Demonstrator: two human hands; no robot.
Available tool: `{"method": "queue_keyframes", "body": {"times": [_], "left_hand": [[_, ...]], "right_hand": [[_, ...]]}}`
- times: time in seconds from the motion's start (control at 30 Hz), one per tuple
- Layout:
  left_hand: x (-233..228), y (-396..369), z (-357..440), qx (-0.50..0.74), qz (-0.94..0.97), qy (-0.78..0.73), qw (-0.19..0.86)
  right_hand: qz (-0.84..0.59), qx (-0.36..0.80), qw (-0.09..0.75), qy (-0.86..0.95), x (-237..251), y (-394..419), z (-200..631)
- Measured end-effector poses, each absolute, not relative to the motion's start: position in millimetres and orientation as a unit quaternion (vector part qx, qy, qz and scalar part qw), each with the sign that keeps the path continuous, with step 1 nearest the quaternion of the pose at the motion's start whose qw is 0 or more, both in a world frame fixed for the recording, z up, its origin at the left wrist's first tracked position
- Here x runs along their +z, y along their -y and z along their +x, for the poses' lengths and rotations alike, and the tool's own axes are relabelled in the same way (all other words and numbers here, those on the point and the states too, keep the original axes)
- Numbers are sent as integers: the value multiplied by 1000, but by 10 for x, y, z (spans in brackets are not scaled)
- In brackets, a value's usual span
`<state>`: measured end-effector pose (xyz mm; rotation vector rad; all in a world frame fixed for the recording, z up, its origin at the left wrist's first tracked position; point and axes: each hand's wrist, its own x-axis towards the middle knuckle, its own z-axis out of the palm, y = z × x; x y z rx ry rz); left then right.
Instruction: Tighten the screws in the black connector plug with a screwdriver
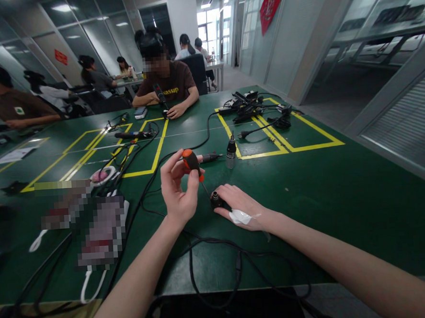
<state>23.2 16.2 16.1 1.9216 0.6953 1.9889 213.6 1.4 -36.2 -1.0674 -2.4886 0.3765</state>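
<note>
Where the left hand (178,190) closes, orange screwdriver (192,162) within its grip.

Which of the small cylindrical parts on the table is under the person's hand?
The black part under the right hand; the silver-and-black part stands untouched by the yellow tape.

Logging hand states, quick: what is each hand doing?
Left hand: closed on the orange-handled screwdriver.
Right hand: holding the small black cylindrical part on the table.

Left hand (178,190): raised, palm facing the camera, fingers curling closed.
Right hand (242,207): resting palm-down, fingers curling inward.
</note>
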Motion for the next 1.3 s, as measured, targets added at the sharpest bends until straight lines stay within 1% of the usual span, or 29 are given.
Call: {"method": "queue_keyframes", "body": {"times": [0.13, 0.47, 0.7, 0.9, 1.3], "left_hand": [[132, -185, 255, 708, 646, -258, 123], [150, -161, 307, 719, 633, -231, 174], [123, -168, 262, 703, 620, -304, 170], [123, -172, 247, 695, 627, -293, 197], [153, -184, 240, 670, 684, -232, 172]], "right_hand": [[-384, 134, 203, 890, -362, -17, 2135], [-387, 138, 193, 891, -360, -17, 2133], [-381, 133, 201, 892, -376, -20, 2141], [-381, 134, 205, 892, -361, -15, 2141], [-387, 125, 199, 891, -383, -25, 2129]]}}
